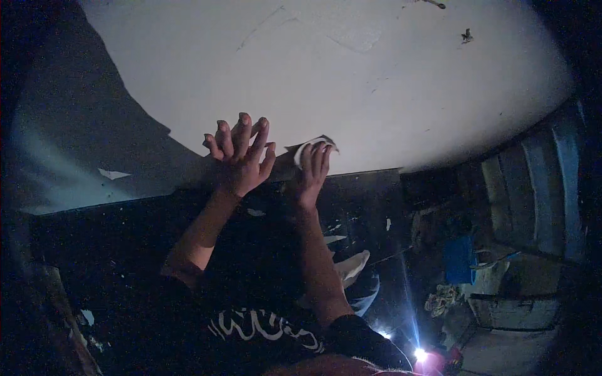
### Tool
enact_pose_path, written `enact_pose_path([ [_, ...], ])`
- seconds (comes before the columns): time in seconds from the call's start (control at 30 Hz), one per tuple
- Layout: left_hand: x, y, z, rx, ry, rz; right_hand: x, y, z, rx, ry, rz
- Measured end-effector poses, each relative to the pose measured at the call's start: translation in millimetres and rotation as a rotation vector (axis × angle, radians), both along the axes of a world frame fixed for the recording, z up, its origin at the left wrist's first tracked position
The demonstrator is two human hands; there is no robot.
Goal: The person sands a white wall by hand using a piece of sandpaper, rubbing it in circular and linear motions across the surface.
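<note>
A large, pale white surface (389,94) with scuffs and scratches fills the upper part of the view. Over its near edge, my left hand (243,158) is raised with its fingers spread, and nothing shows in it. Whether its fingertips touch the surface I cannot tell. To its right, my right hand (311,175) has its fingers closed over a curled piece of paper (298,154) at that same edge. The paper is white with a dark part; its exact kind is unclear.
Small dark debris (466,36) lies far right on the surface; a white scrap (114,173) is on its shaded left. Lower right are a blue container (460,259), a tangled bundle (442,299) and a bright lamp (420,355). Upright slats (539,188) line the right side.
</note>
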State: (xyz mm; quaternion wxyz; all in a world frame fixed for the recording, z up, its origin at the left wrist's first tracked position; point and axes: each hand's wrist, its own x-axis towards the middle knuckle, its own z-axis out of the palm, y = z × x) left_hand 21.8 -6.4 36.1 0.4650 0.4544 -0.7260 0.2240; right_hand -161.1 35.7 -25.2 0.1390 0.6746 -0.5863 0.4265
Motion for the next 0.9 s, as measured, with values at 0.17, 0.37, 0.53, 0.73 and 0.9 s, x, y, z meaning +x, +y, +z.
enact_pose_path([
  [0.17,0.7,-0.9,0.0,-0.006,0.011,-0.035,-33.7,-7.1,6.8,-0.085,-0.410,-0.210],
  [0.37,-1.5,-1.2,-0.3,-0.016,0.014,-0.045,-75.0,-13.7,-22.8,-0.057,-1.121,-0.276],
  [0.53,-4.3,0.1,-2.1,-0.027,-0.012,-0.035,-93.0,-17.5,-35.2,0.132,-1.101,-0.401],
  [0.73,-3.1,-1.5,-1.2,-0.014,-0.002,-0.036,-43.8,-10.2,5.0,-0.120,-0.841,-0.308],
  [0.9,-3.7,-1.7,-3.4,-0.001,-0.011,-0.041,-13.6,-3.6,14.0,-0.127,-0.210,-0.141],
])
